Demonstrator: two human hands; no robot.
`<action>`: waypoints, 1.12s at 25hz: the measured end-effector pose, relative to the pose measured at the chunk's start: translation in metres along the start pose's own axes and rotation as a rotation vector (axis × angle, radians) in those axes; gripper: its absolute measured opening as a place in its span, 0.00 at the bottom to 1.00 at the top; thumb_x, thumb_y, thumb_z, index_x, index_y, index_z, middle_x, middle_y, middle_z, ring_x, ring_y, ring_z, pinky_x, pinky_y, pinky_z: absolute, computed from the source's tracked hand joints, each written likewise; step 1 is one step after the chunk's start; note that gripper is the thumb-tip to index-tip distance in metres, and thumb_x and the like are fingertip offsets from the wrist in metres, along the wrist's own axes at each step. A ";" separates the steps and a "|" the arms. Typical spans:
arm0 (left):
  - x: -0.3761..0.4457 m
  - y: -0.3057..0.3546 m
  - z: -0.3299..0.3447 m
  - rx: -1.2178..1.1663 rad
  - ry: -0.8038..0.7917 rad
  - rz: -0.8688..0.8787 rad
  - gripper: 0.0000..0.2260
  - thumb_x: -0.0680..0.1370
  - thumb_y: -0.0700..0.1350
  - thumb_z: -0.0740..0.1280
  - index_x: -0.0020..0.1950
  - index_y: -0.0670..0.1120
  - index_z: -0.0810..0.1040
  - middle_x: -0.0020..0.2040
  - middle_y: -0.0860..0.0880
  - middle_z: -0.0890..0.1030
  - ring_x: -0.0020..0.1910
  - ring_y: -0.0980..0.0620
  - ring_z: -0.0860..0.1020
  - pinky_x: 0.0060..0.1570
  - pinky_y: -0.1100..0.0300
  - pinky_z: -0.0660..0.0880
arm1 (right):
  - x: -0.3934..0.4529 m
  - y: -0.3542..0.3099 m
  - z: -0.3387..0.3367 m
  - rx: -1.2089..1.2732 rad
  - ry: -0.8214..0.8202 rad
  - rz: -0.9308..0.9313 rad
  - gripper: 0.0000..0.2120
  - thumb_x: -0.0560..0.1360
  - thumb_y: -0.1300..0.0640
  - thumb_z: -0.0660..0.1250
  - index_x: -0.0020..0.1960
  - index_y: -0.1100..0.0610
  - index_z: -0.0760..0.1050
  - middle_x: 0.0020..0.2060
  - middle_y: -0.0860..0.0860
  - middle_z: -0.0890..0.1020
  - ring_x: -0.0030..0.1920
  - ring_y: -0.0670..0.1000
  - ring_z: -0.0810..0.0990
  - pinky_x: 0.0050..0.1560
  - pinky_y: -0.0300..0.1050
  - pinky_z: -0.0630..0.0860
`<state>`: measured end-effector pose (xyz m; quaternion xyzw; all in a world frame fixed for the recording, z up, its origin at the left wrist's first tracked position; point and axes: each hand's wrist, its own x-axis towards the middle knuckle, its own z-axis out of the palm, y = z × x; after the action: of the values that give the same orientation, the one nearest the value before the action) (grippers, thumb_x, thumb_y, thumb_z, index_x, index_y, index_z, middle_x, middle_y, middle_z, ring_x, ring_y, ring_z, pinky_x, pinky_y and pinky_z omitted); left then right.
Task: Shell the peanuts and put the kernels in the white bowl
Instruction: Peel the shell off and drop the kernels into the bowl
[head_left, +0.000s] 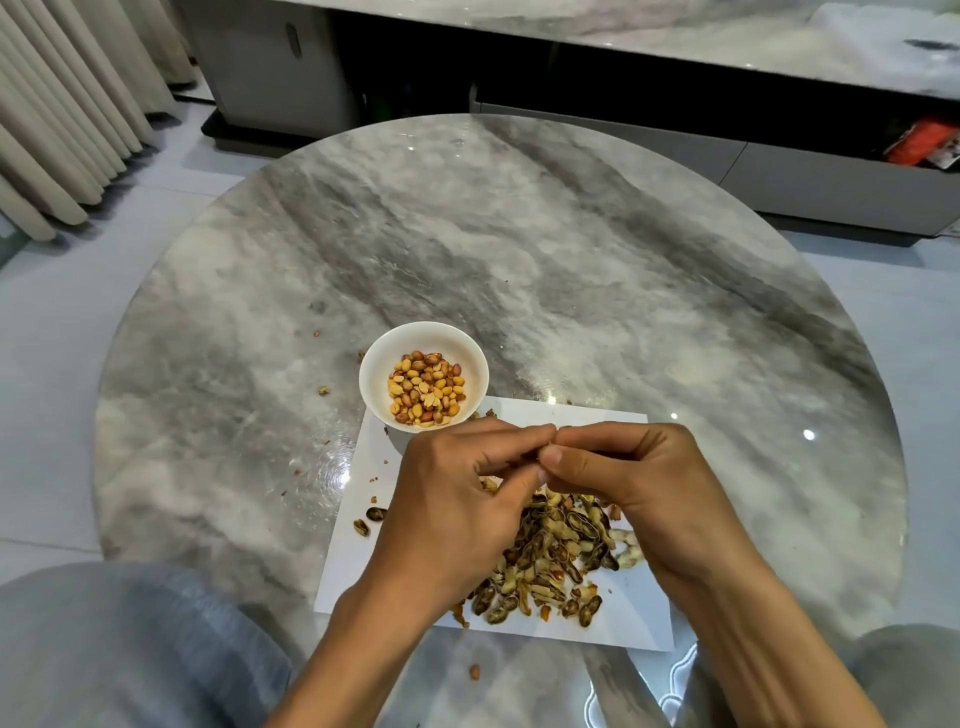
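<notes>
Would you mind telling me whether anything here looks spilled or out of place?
Mostly tidy, but a few shell bits lie scattered on the marble table left of the white bowl, off the white paper holding the shell pile. One more fragment lies at the table's near edge.

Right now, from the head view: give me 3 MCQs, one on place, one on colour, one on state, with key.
1. The white bowl sits where?
A. left of the shell pile's paper sheet, at its far corner
B. on the floor
C. at the sheet's near right corner

2. Table top colour?
A. red
B. grey marble
C. green

3. The bowl holds?
A. nothing
B. water
C. kernels

Key: 1 A, it overlaps the far left corner. 2 B, grey veining. 3 C, the bottom is covered with kernels.
</notes>
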<state>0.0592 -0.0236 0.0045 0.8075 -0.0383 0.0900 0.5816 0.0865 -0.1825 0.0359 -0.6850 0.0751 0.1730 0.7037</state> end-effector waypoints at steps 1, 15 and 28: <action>0.000 0.000 0.001 -0.019 0.006 -0.010 0.14 0.73 0.37 0.76 0.56 0.49 0.85 0.48 0.57 0.86 0.47 0.61 0.84 0.47 0.64 0.81 | 0.001 -0.001 -0.001 0.006 -0.009 0.007 0.07 0.64 0.66 0.76 0.42 0.63 0.86 0.38 0.60 0.86 0.40 0.54 0.87 0.40 0.38 0.80; 0.007 0.007 0.001 -0.479 0.070 -0.231 0.16 0.71 0.30 0.73 0.51 0.50 0.85 0.45 0.50 0.87 0.46 0.54 0.85 0.46 0.65 0.79 | 0.002 0.012 0.015 0.440 0.058 0.166 0.09 0.69 0.60 0.71 0.46 0.63 0.85 0.40 0.57 0.84 0.37 0.49 0.83 0.39 0.40 0.82; 0.005 -0.011 0.000 0.161 -0.101 0.033 0.13 0.76 0.42 0.70 0.58 0.51 0.85 0.47 0.58 0.80 0.50 0.58 0.79 0.49 0.68 0.74 | 0.005 0.030 0.027 0.819 0.084 0.480 0.09 0.80 0.66 0.61 0.48 0.66 0.79 0.38 0.59 0.83 0.39 0.52 0.83 0.38 0.45 0.84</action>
<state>0.0659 -0.0198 -0.0049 0.8544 -0.0735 0.0616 0.5106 0.0774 -0.1553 0.0078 -0.3207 0.3217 0.2591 0.8524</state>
